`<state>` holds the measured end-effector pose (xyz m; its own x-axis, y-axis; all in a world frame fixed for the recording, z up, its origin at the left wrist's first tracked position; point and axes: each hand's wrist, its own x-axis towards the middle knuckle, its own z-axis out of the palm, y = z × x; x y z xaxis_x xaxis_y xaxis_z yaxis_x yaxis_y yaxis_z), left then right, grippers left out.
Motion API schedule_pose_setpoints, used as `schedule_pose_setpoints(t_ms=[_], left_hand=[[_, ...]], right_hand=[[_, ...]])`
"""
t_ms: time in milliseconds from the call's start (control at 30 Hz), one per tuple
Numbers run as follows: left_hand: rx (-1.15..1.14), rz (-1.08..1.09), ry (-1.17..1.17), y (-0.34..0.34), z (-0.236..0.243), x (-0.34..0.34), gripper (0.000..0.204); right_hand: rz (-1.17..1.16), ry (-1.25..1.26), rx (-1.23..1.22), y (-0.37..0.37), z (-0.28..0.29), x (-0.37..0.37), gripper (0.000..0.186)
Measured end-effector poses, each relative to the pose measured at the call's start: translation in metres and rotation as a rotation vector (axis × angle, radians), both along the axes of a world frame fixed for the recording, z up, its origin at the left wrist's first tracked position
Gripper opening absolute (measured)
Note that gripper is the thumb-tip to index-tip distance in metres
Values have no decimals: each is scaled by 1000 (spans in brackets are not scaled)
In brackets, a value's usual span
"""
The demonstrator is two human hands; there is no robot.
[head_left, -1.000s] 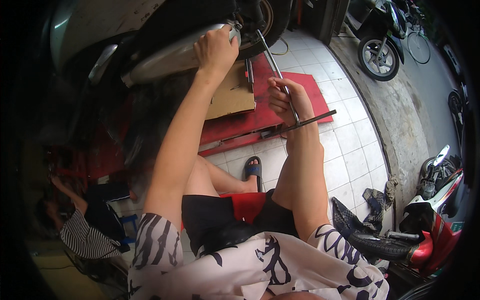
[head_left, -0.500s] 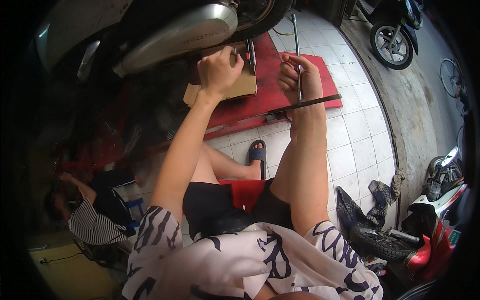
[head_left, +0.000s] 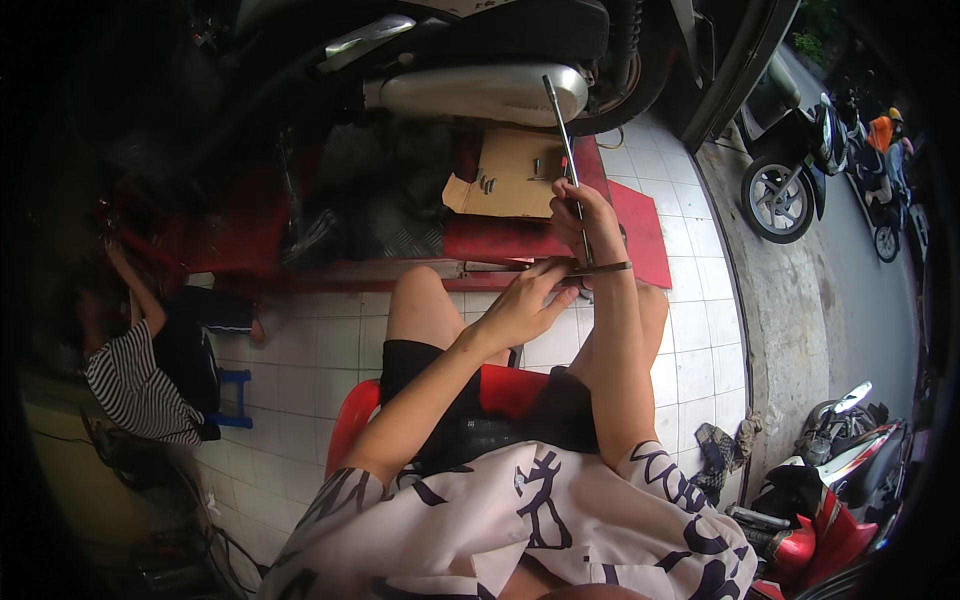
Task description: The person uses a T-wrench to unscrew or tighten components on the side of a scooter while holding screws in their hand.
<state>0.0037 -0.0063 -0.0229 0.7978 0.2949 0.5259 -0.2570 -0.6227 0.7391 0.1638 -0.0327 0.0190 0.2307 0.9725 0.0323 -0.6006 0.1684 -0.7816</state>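
Observation:
A long T-handle wrench (head_left: 553,107) is held upright, slightly tilted, in front of me. My right hand (head_left: 588,222) is closed around its steel shaft above the crossbar. My left hand (head_left: 525,300) has its fingers on the left end of the dark crossbar, closed over it. Just beyond my hands a flat piece of cardboard (head_left: 510,203) lies on the red work stand (head_left: 470,238). Small metal bolts (head_left: 487,185) rest on the cardboard. Behind it is a motorbike's silver side cover (head_left: 450,95), which the wrench tip overlaps.
A co-worker in a striped shirt (head_left: 140,390) is at the left, near a blue stool (head_left: 236,398). I sit on a red chair (head_left: 350,412). Parked scooters (head_left: 785,195) stand at the right, and a red-and-white motorbike (head_left: 840,470) at lower right. A dark cloth (head_left: 715,455) lies on the tiles.
My left hand has left the cardboard and come down to the wrench's crossbar. My right hand still grips the shaft. The view has shifted, showing more of the street.

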Motion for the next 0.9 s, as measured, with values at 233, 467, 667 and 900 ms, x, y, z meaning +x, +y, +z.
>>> schedule_pose_setpoints(t_ms=[233, 467, 667, 900], left_hand=[[-44, 307, -140, 28, 29, -9, 23], [126, 469, -103, 67, 91, -33, 23], [237, 447, -58, 77, 117, -46, 21], [294, 448, 75, 67, 119, -52, 18]], right_hand=[[89, 37, -70, 69, 35, -27, 25], [55, 145, -55, 113, 72, -23, 28], [62, 291, 34, 114, 76, -28, 28], [-4, 280, 29, 99, 65, -37, 28]])
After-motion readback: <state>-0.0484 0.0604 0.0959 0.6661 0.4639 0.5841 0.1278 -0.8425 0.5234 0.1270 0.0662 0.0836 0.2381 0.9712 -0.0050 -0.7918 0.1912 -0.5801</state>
